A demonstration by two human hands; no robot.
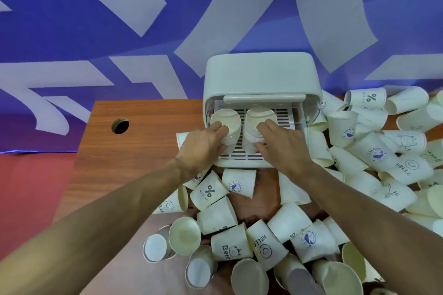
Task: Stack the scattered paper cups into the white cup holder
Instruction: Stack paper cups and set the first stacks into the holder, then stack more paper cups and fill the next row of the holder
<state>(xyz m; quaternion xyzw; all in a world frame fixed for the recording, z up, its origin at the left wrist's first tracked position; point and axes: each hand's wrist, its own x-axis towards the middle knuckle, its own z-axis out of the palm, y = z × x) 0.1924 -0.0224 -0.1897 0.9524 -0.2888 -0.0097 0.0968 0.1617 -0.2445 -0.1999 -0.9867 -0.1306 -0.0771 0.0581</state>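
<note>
Two grips: our left hand (203,143) clasps left cream paper-cup stack (226,124), right hand (285,146) clasps right stack (260,116), inside white plastic cup holder (259,72); bases hidden.

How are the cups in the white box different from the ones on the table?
In the white cup holder, cups nest into a left stack and a right stack; the loose cups on the table are scattered singly. The stacks stand mouth up; most loose cups lie tipped. The left hand and right hand grip the stacks; the loose cups are unheld. All are pale paper cups.
</note>
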